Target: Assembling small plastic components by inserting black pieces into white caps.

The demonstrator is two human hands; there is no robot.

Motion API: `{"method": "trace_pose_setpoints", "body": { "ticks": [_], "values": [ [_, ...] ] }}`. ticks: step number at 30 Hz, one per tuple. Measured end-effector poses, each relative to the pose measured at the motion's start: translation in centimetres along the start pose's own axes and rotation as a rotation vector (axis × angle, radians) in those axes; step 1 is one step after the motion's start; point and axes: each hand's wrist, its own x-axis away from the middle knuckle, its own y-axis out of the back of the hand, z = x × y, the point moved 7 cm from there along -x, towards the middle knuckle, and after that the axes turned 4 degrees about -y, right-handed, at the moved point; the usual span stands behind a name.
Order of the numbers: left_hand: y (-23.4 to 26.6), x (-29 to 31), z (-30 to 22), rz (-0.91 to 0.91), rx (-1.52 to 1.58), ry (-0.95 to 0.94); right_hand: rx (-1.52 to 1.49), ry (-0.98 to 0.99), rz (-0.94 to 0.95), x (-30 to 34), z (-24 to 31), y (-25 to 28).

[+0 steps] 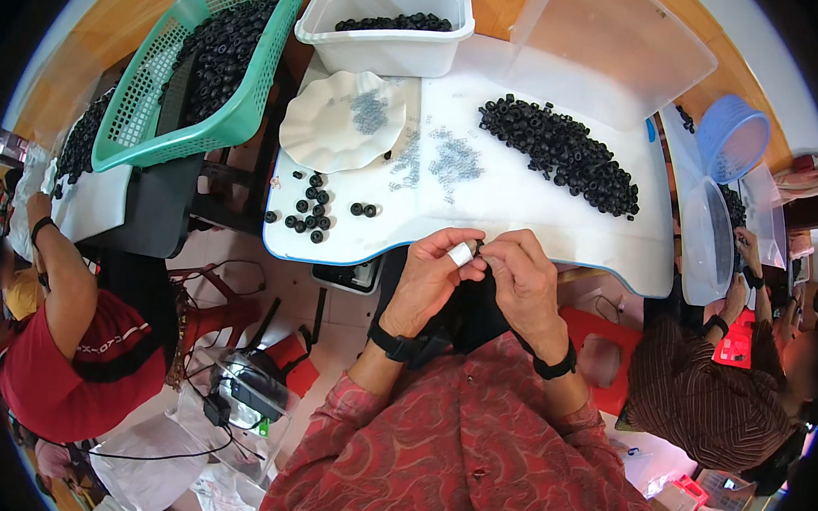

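- The left hand (434, 273) and the right hand (519, 272) meet fingertip to fingertip just over the near edge of the white desk (522, 215).
- The left hand has a white band of tape around one finger; its fingers are pinched narrow, right beside a small dark piece (480, 248) at the fingertips.
- The right hand's fingers are curled in tight and pinch that same small piece; it is too small to tell more than that it is dark.
- Both wrists carry black bands, and the sleeves are red with a pattern.
- To the left on the desk, near its front corner, lies a loose scatter of black rings (311, 212).
- Further in, small grey metal bits (451, 161) are spread across the middle of the desk.
- Beside them, to the left, a white wavy-edged plate (314, 126) holds more of the grey bits.
- To the right, a long heap of black rings (562, 152) curves over the desk.
- At the far edge stands a white tub (383, 46) with black rings inside.
- Left of it a green basket (157, 122), tilted, is full of black rings.
- A clear plastic lid (614, 53) lies at the far right corner.
- Other people work at either side: one in a red shirt on the left, one in a striped brown shirt on the right.
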Motion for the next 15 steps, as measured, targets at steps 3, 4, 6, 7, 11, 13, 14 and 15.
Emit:
{"method": "trace_pose_setpoints", "body": {
  "ticks": [3,4,6,7,11,13,14,15],
  "values": [
    [0.0,-0.4,-0.2,0.017,-0.054,-0.043,0.0,0.014,-0.006,-0.2,-0.3,-0.3],
    [0.0,-0.5,-0.2,0.021,-0.05,-0.043,-0.012,0.013,-0.003,-0.3,-0.5,-0.3],
    [0.4,-1.0,-0.1,0.015,-0.078,-0.058,-0.031,-0.009,0.015,-0.6,-0.8,-0.5],
    [0.5,-1.1,-0.1,0.018,-0.075,-0.06,-0.056,-0.033,0.034,-0.9,-1.0,-0.6],
    [0.6,-1.6,-0.1,-0.016,-0.055,-0.056,-0.051,-0.052,0.037,-2.2,-3.2,0.3],
    [0.5,-1.6,0.0,-0.032,-0.04,-0.036,0.036,-0.224,-0.121,-2.8,-6.5,1.9],
    [0.4,-1.5,-0.1,-0.03,-0.051,-0.039,0.117,-0.161,-0.194,-3.2,-7.7,2.7],
    [0.4,-1.5,-0.2,-0.03,-0.062,-0.042,0.153,-0.194,-0.207,-3.6,-8.8,3.1]
  ]
}}
